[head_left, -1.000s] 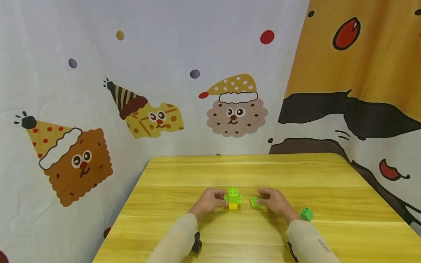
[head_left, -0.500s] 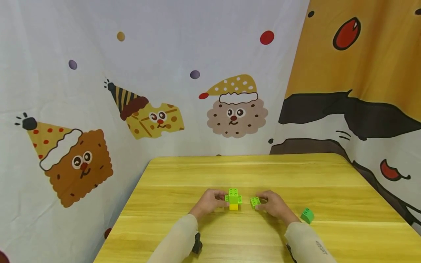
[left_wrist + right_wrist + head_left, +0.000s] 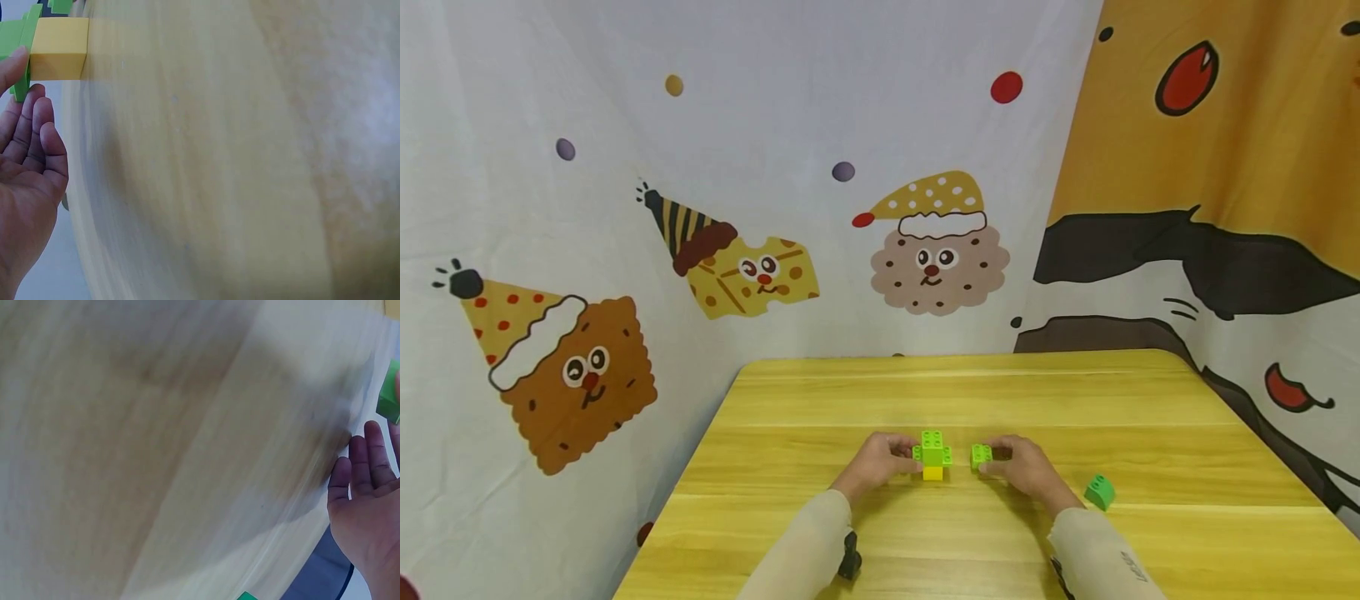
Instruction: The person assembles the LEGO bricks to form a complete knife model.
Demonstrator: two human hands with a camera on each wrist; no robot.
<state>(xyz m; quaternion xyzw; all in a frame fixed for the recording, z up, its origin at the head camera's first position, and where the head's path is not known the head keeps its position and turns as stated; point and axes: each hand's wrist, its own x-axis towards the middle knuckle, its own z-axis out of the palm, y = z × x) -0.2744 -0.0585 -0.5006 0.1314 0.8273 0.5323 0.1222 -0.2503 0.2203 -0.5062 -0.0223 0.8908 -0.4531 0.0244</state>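
A small stack of toy building blocks stands upright on the table, its yellow block (image 3: 932,472) at the bottom and a lime green block (image 3: 932,450) on top, with studded green ends jutting out to both sides. My left hand (image 3: 880,458) holds the stack from the left; in the left wrist view its thumb lies on the green part just above the yellow block (image 3: 59,49). A short way to the right, my right hand (image 3: 1021,464) pinches a loose lime green block (image 3: 981,457) between thumb and fingers. That block is apart from the stack.
A darker green curved block (image 3: 1100,492) lies on the wooden table (image 3: 962,392) beside the right forearm. Behind the table hangs a printed cloth (image 3: 775,100) with cartoon figures. A dark wrist strap (image 3: 850,557) shows at the left sleeve.
The right hand has turned the loose green block so it stands straighter, its position nearly the same. The left hand and the stack stay in place.
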